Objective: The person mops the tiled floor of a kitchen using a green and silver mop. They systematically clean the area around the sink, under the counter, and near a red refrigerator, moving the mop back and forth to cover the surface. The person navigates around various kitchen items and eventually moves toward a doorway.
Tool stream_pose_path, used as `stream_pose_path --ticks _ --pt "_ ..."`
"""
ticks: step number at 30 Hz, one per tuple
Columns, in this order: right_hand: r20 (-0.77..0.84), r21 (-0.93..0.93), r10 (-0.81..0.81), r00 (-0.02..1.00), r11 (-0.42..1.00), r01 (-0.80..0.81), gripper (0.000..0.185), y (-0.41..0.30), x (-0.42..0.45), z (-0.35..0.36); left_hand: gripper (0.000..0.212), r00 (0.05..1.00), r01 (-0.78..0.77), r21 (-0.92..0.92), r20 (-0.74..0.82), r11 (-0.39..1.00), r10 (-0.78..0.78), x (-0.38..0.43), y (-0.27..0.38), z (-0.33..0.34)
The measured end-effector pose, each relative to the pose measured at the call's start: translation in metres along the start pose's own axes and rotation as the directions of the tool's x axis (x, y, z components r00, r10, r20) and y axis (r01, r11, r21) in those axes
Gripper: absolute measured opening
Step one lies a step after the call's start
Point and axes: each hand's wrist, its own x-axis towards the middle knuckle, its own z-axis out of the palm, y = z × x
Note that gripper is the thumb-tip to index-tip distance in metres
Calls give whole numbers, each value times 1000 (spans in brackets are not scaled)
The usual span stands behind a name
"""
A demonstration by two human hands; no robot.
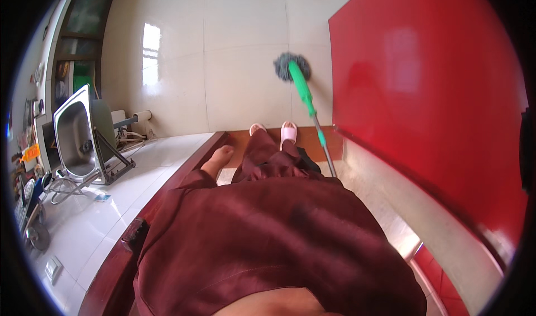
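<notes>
Beside the dark red door frame, my left hand [222, 155] hangs low with its fingers seeming loosely curled. Its palm is turned out of sight, and nothing shows in it. My right hand is out of view. A mop with a green-and-grey handle [300, 83] slants forward from my right side, its upper end hidden behind my clothing. The grey mop head [286, 64] rests on the pale tiled floor [238, 89], short of the red door. My feet, in pink slippers [289, 132], stand at the brown threshold [243, 142].
A glossy red door [418, 89] stands open on the right. To the left, a stainless steel sink [77, 135] on a bracket juts from a white tiled wall [142, 177], with a wire strainer [67, 189] nearby. Pipes [134, 121] run below it. The frame [119, 270] is close on my left.
</notes>
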Motion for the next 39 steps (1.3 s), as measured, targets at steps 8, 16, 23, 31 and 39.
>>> stream_pose_path --ticks 8,16,23,31,39 --pt "45 165 -303 952 942 292 55 -105 135 92 30 1000 1 -12 29 1000 0 10 82 13" --pt "-10 50 -337 941 940 337 53 -113 148 97 27 984 -105 -96 -154 990 89 -35 0 76" --pt "-53 -42 -529 847 848 528 51 156 157 38 29 918 -246 -154 -353 957 179 -79 -75 167" --pt "-87 96 -342 936 932 349 47 454 -65 -24 29 759 -634 324 83 702 646 -187 105 326" --pt "-428 -445 -307 850 890 98 51 474 -310 -55 72 137 -990 89 790 109 597 -204 130 559"
